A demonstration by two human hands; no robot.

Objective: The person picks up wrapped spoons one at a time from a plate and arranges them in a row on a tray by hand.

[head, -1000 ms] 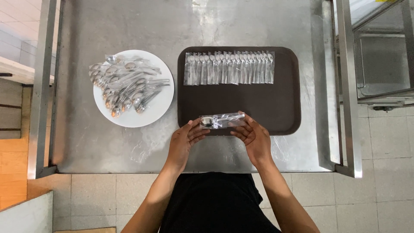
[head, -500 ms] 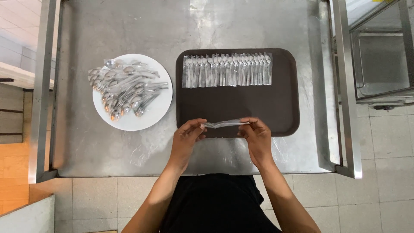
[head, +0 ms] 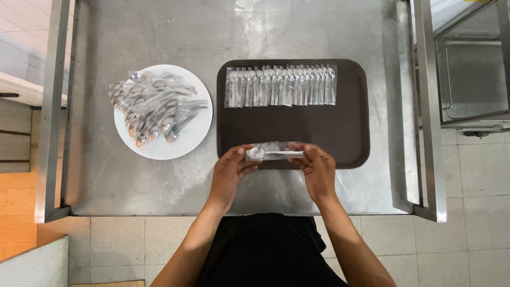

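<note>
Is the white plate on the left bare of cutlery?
No, the white plate holds a loose pile of spoons, heaped mostly on its upper part.

Brown tray (head: 350, 133); white plate (head: 196, 139); silver spoons (head: 151, 109); clear wrappers (head: 280, 85); grey steel table (head: 159, 37); black garment (head: 265, 250).

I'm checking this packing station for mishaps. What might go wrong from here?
The spoon in its clear sleeve is pinched only at its ends by the left hand and right hand, so it might slip out. The loose spoons are heaped high on the white plate and could slide off.
</note>
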